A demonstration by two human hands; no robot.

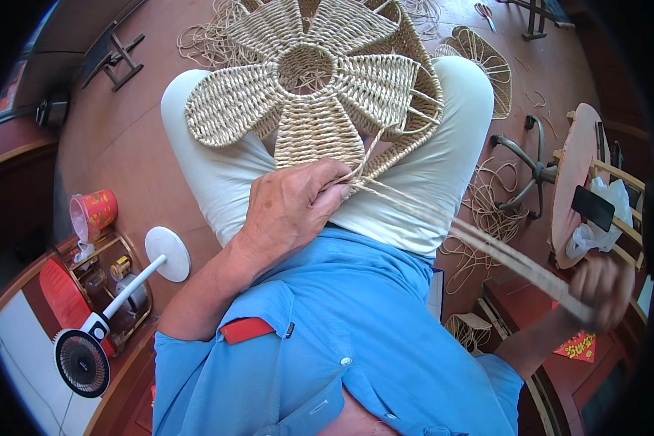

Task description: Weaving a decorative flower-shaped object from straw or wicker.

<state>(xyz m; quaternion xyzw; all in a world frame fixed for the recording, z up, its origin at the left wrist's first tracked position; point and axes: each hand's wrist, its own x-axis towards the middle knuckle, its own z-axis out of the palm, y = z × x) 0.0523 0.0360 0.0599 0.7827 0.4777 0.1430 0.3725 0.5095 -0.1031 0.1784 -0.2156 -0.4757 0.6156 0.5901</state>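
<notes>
A flower-shaped straw weaving with a round central hole rests across my knees, its petals spreading over a deeper woven body. Some petals are densely woven, while bare frame wires show at the right side. My left hand pinches the near end of the lowest petal, where strands of twisted straw cord gather. From that pinch the cord runs taut to the lower right. Blurred at the far right, my right hand is closed around the cord, held well out from my body.
Loose cord heaps lie on the floor, with another cord pile at right. Scissors and a woven piece lie beyond my knee. A chair carries a phone. A white-stemmed fan and red bucket stand left.
</notes>
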